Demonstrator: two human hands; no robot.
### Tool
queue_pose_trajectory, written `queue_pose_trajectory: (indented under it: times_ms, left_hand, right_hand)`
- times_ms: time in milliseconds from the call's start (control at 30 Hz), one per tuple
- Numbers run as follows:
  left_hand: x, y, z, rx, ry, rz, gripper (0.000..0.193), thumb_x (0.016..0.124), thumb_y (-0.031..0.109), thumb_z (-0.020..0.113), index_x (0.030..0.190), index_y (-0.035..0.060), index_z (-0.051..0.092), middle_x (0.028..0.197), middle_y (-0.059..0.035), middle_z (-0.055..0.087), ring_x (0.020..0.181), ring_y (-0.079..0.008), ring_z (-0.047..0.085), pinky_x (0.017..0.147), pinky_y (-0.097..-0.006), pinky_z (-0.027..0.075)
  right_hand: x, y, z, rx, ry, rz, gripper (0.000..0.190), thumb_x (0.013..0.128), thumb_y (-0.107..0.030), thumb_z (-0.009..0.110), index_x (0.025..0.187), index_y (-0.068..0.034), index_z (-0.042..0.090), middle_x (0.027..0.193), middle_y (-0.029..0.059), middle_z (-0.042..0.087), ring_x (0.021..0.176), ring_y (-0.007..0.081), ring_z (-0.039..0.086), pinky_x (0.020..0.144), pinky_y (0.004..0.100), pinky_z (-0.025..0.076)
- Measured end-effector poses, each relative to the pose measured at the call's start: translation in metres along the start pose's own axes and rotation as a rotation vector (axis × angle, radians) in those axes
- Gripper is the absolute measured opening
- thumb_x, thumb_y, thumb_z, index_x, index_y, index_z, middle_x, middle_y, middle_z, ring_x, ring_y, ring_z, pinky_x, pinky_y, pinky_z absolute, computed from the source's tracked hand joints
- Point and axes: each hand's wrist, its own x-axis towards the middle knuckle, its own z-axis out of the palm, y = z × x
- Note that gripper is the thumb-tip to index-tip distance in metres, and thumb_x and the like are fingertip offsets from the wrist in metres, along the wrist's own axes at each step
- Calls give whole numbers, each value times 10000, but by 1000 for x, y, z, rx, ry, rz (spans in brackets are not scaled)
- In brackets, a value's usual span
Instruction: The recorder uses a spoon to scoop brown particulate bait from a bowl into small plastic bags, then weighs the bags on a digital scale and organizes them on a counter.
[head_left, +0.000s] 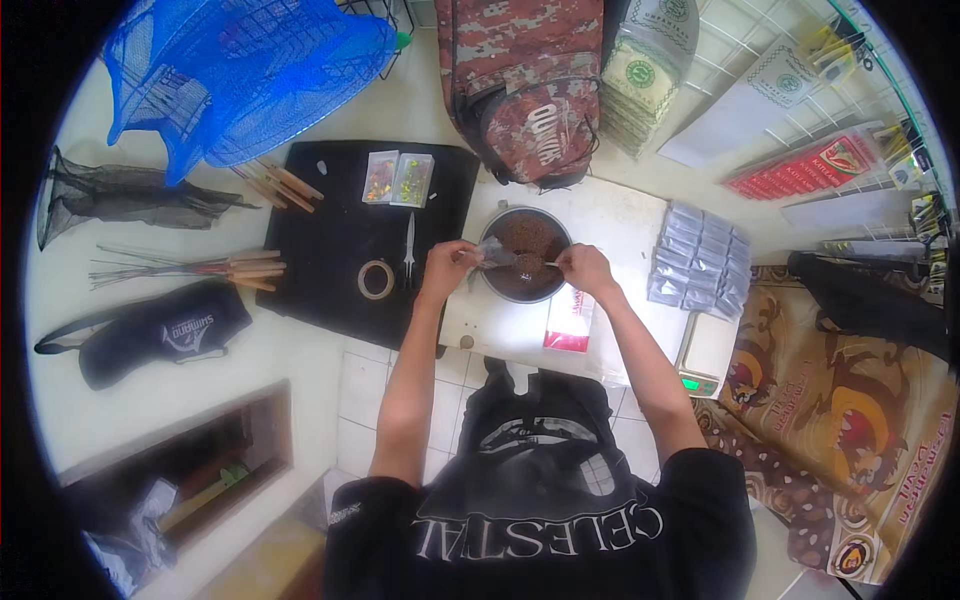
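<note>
A round metal pot (488, 283) full of brown granules (526, 229) stands on the white table in front of me. My left hand (452, 265) pinches a small clear plastic bag (496, 253) above the pot's left side. From the right, my right hand (587, 268) grips the pale handle of a utensil (553, 263), probably a spoon, that reaches into the granules. Its far end is hard to make out. Beneath my right forearm lies a red and white printed packet (568, 324), partly under the pot's edge.
Several filled clear packets (699, 259) lie in rows at right, beside a digital scale (705, 352). Left, a black mat (330, 247) carries scissors (409, 247), a tape roll (376, 279) and two small boxes (398, 178). A camouflage backpack (525, 90) stands behind the pot.
</note>
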Motion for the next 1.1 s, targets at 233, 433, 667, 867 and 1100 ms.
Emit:
queue_pose_trajectory:
  times_ms: [233, 433, 667, 867, 1100]
  left_hand:
    - [4, 1, 4, -30, -16, 20, 163, 738, 95, 709, 885, 25, 703, 700, -95, 675, 626, -122, 623, 585, -259, 466]
    - [5, 28, 5, -5, -114, -49, 145, 759, 79, 694, 879, -2, 692, 706, -80, 676, 619, -115, 627, 585, -250, 479]
    - [4, 28, 6, -120, -171, -123, 124, 753, 78, 699, 852, 6, 684, 716, -41, 659, 659, -117, 655, 523, -231, 470]
    - [3, 18, 10, -205, -171, -140, 110, 770, 91, 697, 854, 25, 671, 716, -30, 655, 656, -102, 649, 507, -227, 470]
    - [3, 19, 11, -174, -152, -129, 99, 785, 104, 689, 845, 26, 675, 702, -20, 649, 642, -90, 640, 489, -217, 458]
  right_hand:
    - [-13, 2, -32, 39, 75, 0, 146, 766, -119, 571, 792, -102, 714, 767, 140, 669, 752, 322, 650, 709, 404, 521]
    - [-15, -5, -46, 28, 85, -51, 145, 739, -98, 610, 842, -78, 709, 799, 146, 670, 771, 322, 643, 708, 397, 507]
    - [-15, -11, -48, 44, 53, -72, 142, 733, -115, 600, 818, -92, 712, 764, 154, 666, 761, 321, 648, 723, 401, 513]
    - [-16, -12, -48, 38, 22, -53, 151, 740, -113, 588, 823, -98, 714, 780, 149, 670, 775, 314, 650, 726, 401, 515]
    - [-16, -13, -52, 7, 51, -52, 145, 747, -116, 587, 817, -103, 714, 788, 147, 669, 777, 317, 648, 724, 403, 515]
